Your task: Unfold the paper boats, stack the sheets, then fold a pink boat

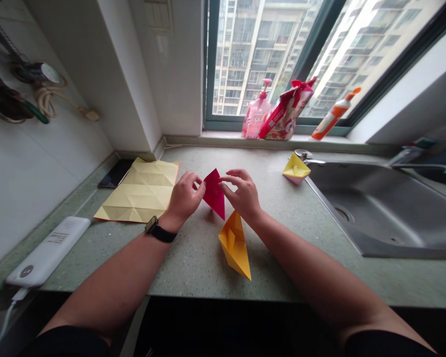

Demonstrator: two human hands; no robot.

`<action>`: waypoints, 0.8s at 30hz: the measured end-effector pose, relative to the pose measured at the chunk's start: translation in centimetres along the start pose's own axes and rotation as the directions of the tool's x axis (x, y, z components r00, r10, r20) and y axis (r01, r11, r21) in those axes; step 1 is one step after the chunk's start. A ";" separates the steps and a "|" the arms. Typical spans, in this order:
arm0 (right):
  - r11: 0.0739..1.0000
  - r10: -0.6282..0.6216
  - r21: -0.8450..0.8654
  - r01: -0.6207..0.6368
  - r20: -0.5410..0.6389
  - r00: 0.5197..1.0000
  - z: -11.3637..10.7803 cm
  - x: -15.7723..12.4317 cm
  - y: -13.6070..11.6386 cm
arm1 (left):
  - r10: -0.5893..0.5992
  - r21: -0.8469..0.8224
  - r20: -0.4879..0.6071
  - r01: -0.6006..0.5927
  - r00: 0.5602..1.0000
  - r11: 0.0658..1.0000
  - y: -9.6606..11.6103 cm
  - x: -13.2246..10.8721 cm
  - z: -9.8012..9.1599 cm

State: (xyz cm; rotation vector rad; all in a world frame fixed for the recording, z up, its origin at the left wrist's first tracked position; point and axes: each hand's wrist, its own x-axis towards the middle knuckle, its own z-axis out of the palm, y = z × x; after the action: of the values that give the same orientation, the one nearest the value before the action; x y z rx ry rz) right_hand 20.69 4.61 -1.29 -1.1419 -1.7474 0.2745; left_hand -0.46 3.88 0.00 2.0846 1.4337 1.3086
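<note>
Between my hands is a folded magenta paper [215, 191], a pointed shape raised a little off the counter. My left hand [188, 193], with a black watch on its wrist, pinches the paper's left edge. At the upper right edge, my right hand [242, 191] has thumb and fingertips closed on the same paper. Just nearer to me stands an orange folded paper boat [235, 245], touched by neither hand. A creased pale yellow sheet [136, 191] lies flat left of my left hand. Farther right, by the sink, sits a small yellow paper boat [296, 168].
A white power bank [50, 253] with a cable lies at the left front. Under the yellow sheet's far edge is a dark flat object [113, 174]. The steel sink [332, 243] takes up the right side. A pink pump bottle [256, 116] stands on the windowsill.
</note>
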 end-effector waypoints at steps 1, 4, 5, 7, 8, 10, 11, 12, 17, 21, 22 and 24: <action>1.000 0.004 0.001 -0.004 -0.008 1.000 0.2 0.2 0.0 | 0.011 0.002 0.005 -0.011 1.000 1.000 0.0 0.0 0.0; 1.000 -0.011 -0.002 0.011 -0.019 1.000 0.6 1.1 0.0 | 0.041 0.007 0.016 -0.041 0.999 0.999 -0.2 0.0 0.1; 1.000 -0.021 -0.008 0.021 -0.023 0.999 0.7 1.4 0.1 | 0.047 0.010 0.017 -0.047 0.999 0.999 -0.3 0.0 0.1; 0.999 -0.042 -0.026 0.041 -0.030 0.999 0.9 2.0 0.2 | 0.053 0.015 0.014 -0.053 0.998 0.998 -0.5 0.0 0.3; 0.998 -0.051 -0.034 0.050 -0.033 0.998 1.0 2.3 0.2 | 0.056 0.016 0.011 -0.056 0.998 0.998 -0.6 0.0 0.3; 0.997 -0.066 -0.043 0.064 -0.038 0.997 1.3 2.9 0.2 | 0.063 0.018 0.006 -0.063 0.998 0.998 -0.8 0.0 0.4; 0.997 -0.071 -0.044 0.069 -0.041 0.997 1.4 3.1 0.2 | 0.069 0.021 0.003 -0.069 0.998 0.997 -0.8 0.0 0.4; 0.997 -0.073 -0.044 0.071 -0.044 0.996 1.6 3.3 0.1 | 0.074 0.026 0.001 -0.074 0.997 0.997 -0.9 0.0 0.4; 1.000 -0.029 -0.010 0.029 -0.028 0.999 2.6 3.6 0.3 | 0.097 0.055 -0.002 -0.096 0.995 0.994 -1.1 0.0 0.4; 0.998 -0.003 0.061 0.003 0.011 1.000 2.4 3.6 0.8 | 0.081 0.055 -0.008 -0.081 0.997 0.995 -1.3 0.0 0.5; 0.996 0.005 0.094 -0.007 0.030 1.000 2.2 3.6 0.8 | 0.068 0.055 -0.014 -0.067 0.998 0.996 -1.4 0.1 0.5; 0.982 0.040 0.181 -0.054 0.078 0.996 1.7 3.7 0.8 | 0.035 0.053 -0.029 -0.033 0.999 0.998 -1.4 0.1 0.5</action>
State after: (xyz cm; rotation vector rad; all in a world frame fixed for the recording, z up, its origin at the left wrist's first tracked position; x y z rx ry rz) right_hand 19.50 8.45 -0.35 -1.0517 -1.7226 0.5017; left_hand -0.90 4.79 -1.14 2.1404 1.4662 1.3347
